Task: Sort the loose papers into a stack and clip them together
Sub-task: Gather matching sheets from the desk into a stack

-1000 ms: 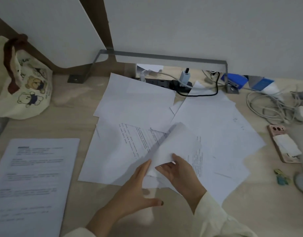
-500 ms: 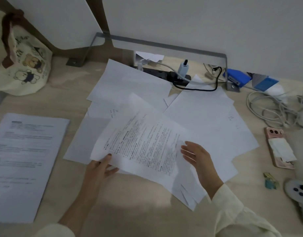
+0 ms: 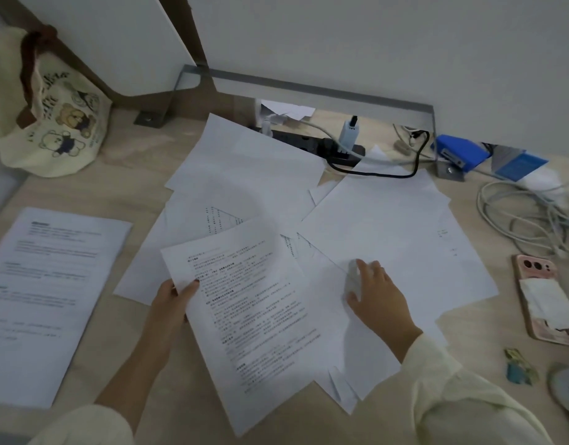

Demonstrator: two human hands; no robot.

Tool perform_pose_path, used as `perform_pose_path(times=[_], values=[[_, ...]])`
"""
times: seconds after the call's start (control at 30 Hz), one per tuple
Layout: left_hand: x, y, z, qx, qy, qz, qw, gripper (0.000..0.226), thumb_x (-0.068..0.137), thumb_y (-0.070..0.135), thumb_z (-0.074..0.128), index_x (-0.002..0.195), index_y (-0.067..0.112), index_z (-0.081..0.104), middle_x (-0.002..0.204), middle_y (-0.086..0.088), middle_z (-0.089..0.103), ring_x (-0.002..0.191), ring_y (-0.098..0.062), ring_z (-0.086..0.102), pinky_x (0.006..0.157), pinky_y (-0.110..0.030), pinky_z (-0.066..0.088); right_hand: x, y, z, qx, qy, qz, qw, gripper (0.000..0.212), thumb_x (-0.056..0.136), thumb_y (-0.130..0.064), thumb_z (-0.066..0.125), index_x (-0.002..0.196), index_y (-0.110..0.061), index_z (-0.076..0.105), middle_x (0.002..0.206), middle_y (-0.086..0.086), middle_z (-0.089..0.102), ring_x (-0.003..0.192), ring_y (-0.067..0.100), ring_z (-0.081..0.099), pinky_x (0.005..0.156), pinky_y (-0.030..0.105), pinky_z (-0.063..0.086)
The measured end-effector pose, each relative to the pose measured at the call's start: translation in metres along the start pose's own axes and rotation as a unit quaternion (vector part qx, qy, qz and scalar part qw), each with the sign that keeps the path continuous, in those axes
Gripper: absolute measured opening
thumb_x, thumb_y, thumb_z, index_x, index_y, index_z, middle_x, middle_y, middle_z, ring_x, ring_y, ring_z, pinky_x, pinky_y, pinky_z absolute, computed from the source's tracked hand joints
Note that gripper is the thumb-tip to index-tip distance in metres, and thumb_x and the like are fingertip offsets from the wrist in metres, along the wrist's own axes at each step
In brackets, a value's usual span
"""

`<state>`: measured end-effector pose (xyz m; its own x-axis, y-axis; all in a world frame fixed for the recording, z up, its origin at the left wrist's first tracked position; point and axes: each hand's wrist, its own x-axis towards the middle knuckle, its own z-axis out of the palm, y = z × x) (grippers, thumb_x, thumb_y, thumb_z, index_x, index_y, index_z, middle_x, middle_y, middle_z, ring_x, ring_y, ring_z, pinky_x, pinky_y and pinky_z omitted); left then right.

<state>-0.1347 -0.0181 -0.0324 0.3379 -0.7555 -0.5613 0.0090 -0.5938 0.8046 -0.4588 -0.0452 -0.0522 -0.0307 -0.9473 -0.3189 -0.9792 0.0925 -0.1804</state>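
On the surface (image 3: 148, 187), barely starting the stacking: pinching one sheet (image 3: 260, 309) in the left grip (image 3: 170, 303), resting the right grip (image 3: 376, 293) flat on loose papers (image 3: 389, 226).

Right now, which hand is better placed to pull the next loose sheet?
Right. The right hand rests on the blank sheets; the left hand is pinching the printed sheet.

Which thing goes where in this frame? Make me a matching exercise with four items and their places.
Things:
1. printed sheet
2. pink phone
3. bear-print bag
4. blue stapler

Places:
A. far left of the desk
B. near the right edge
C. pinched by the left hand
D. at the back, right of the power strip

Pairs: 1-C, 2-B, 3-A, 4-D
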Motion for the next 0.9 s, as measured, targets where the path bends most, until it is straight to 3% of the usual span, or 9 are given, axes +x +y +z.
perform_pose_path(times=[0.07,0.13,0.2,0.37,0.47,0.6,0.67,0.8,0.9], values=[[-0.004,-0.011,0.005,0.016,0.001,-0.010,1.000,0.037,0.089,0.018,0.057,0.125,0.010,0.051,0.117,-0.008,0.062,0.102,-0.023,0.060,0.084,-0.039,0.050,-0.001,-0.003,0.000,-0.049,0.019,-0.012,0.999,0.062,0.077,-0.015,0.064,0.129,-0.011,0.031,0.126,0.024,0.047,0.108,0.034,0.057,0.066,0.033,0.055],[-0.008,-0.020,0.009,0.021,-0.004,-0.017,1.000,0.037,0.088,0.014,0.059,0.123,0.008,0.052,0.116,-0.009,0.063,0.098,-0.021,0.061,0.074,-0.031,0.049,0.000,-0.003,0.003,-0.113,0.038,-0.036,0.992,0.071,0.051,0.001,0.079,0.110,-0.006,0.038,0.097,0.028,0.061,0.075,0.033,0.067,0.041,0.027,0.050],[-0.015,-0.025,0.013,0.018,-0.008,-0.017,1.000,0.027,0.088,0.007,0.057,0.115,0.008,0.056,0.105,-0.006,0.065,0.090,-0.016,0.061,0.067,-0.025,0.047,0.002,-0.001,0.004,-0.150,0.075,-0.041,0.985,0.070,0.037,0.007,0.081,0.096,-0.003,0.044,0.080,0.025,0.062,0.055,0.029,0.063,0.033,0.023,0.043],[-0.025,-0.029,0.013,0.035,-0.008,-0.020,0.999,0.019,0.086,0.006,0.055,0.104,0.012,0.058,0.098,-0.006,0.065,0.090,-0.019,0.062,0.070,-0.029,0.049,0.005,0.004,-0.006,-0.057,0.139,-0.038,0.988,0.007,0.071,0.001,0.058,0.073,-0.003,0.053,0.062,0.014,0.059,0.043,0.027,0.052,0.038,0.020,0.025],[-0.027,-0.034,0.010,0.037,0.006,-0.034,0.999,0.025,0.089,0.002,0.050,0.114,0.007,0.055,0.104,-0.007,0.064,0.093,-0.021,0.060,0.070,-0.029,0.047,0.001,0.007,-0.019,0.071,0.111,0.060,0.989,0.009,0.086,-0.012,0.049,0.082,-0.007,0.054,0.066,0.007,0.059,0.058,0.026,0.053,0.048,0.027,0.033],[-0.030,-0.033,0.011,0.027,0.007,-0.037,0.999,0.031,0.090,0.003,0.049,0.121,0.008,0.050,0.105,-0.006,0.059,0.094,-0.023,0.057,0.072,-0.032,0.046,-0.009,-0.004,-0.043,0.297,0.027,0.073,0.952,0.010,0.089,-0.016,0.049,0.082,-0.011,0.053,0.067,0.001,0.053,0.059,0.018,0.046,0.052,0.025,0.033],[-0.031,-0.031,0.011,0.023,0.001,-0.033,0.999,0.032,0.090,0.002,0.049,0.121,0.008,0.051,0.103,-0.005,0.061,0.093,-0.024,0.058,0.070,-0.031,0.047,-0.018,-0.012,-0.059,0.407,-0.052,0.051,0.910,0.012,0.090,-0.013,0.050,0.078,-0.011,0.053,0.071,0.002,0.054,0.066,0.018,0.046,0.061,0.024,0.036],[-0.039,-0.026,0.014,0.012,-0.010,-0.030,0.999,0.027,0.090,0.002,0.048,0.114,0.013,0.054,0.100,-0.003,0.063,0.091,-0.022,0.061,0.065,-0.030,0.049,-0.037,-0.020,-0.090,0.624,-0.227,-0.019,0.747,0.010,0.078,-0.020,0.056,0.078,-0.011,0.054,0.078,-0.002,0.058,0.077,0.014,0.054,0.071,0.023,0.047],[-0.043,-0.024,0.014,-0.006,-0.017,-0.033,0.999,0.027,0.092,0.004,0.046,0.115,0.016,0.052,0.097,-0.001,0.063,0.087,-0.022,0.062,0.063,-0.032,0.050,-0.043,-0.016,-0.098,0.721,-0.252,-0.072,0.642,0.042,0.074,-0.022,0.061,0.106,0.005,0.055,0.104,0.016,0.059,0.095,0.030,0.055,0.081,0.037,0.047]])
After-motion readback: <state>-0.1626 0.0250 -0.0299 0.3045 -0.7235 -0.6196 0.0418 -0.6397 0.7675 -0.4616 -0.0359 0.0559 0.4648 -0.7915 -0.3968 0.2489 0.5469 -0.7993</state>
